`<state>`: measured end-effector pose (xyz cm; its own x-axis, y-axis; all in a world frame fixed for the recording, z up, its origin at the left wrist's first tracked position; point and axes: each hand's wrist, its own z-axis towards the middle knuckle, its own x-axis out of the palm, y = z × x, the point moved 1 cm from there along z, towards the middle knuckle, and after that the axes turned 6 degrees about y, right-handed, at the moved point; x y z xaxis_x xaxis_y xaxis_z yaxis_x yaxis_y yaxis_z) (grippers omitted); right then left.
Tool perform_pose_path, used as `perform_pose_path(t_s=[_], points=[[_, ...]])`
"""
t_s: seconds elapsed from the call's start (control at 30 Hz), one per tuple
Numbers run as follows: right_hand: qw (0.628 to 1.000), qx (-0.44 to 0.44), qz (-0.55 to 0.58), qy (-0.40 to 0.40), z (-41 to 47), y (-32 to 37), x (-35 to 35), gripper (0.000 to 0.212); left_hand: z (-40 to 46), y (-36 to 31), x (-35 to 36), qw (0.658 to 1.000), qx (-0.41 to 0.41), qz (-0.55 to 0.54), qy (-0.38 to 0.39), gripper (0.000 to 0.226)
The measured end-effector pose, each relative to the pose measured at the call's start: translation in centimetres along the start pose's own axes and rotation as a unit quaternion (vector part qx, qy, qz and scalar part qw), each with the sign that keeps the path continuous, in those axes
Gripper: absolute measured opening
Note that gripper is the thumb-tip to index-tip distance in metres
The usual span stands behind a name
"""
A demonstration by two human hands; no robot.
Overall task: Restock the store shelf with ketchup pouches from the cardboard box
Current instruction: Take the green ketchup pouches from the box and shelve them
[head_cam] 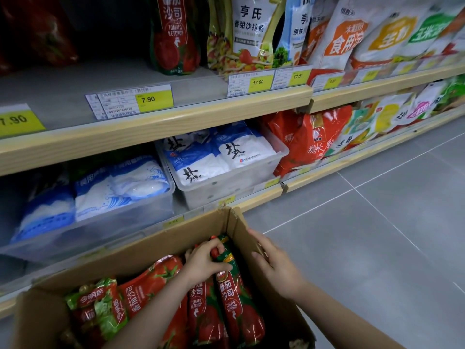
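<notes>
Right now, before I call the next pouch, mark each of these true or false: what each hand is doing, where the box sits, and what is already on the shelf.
1. The left hand grips the top of a ketchup pouch inside the cardboard box. True.
2. The right hand is lifting a pouch toward the shelf. False: it rests on the box's right wall and holds no pouch.
3. One ketchup pouch on the shelf stands above the 7.90 price tag. True.
4. The box is empty. False: several red pouches lie in it.
5. The salt bags sit on the upper shelf. False: they lie in clear bins on the lower shelf.
</notes>
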<state>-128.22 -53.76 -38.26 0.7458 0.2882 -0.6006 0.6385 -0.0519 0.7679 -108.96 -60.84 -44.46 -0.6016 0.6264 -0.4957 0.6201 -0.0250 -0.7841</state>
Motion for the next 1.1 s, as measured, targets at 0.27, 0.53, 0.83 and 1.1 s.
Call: perform_pose_path(t_s=[0.27,0.53,0.83,1.1], points=[[1.0,-0.019,0.02,-0.005,-0.2,0.7,-0.4,0.052,-0.1,-4.3,-2.2,0.99,0.115,-0.085,-0.018,0.03],[0.997,-0.055,-0.001,0.06,0.2,2.0,-1.4,0.042,-2.5,-9.3,-4.7,0.982,0.183,-0.028,-0.036,0.024],[0.959,-0.117,0.258,0.019,3.5,8.8,-3.5,0.035,-5.1,-15.0,-11.9,0.971,0.206,-0.057,-0.106,0.022],[0.954,-0.099,0.281,0.001,4.6,11.9,-5.0,0.013,-7.5,-16.1,-15.6,0.955,0.191,-0.122,-0.193,0.033]])
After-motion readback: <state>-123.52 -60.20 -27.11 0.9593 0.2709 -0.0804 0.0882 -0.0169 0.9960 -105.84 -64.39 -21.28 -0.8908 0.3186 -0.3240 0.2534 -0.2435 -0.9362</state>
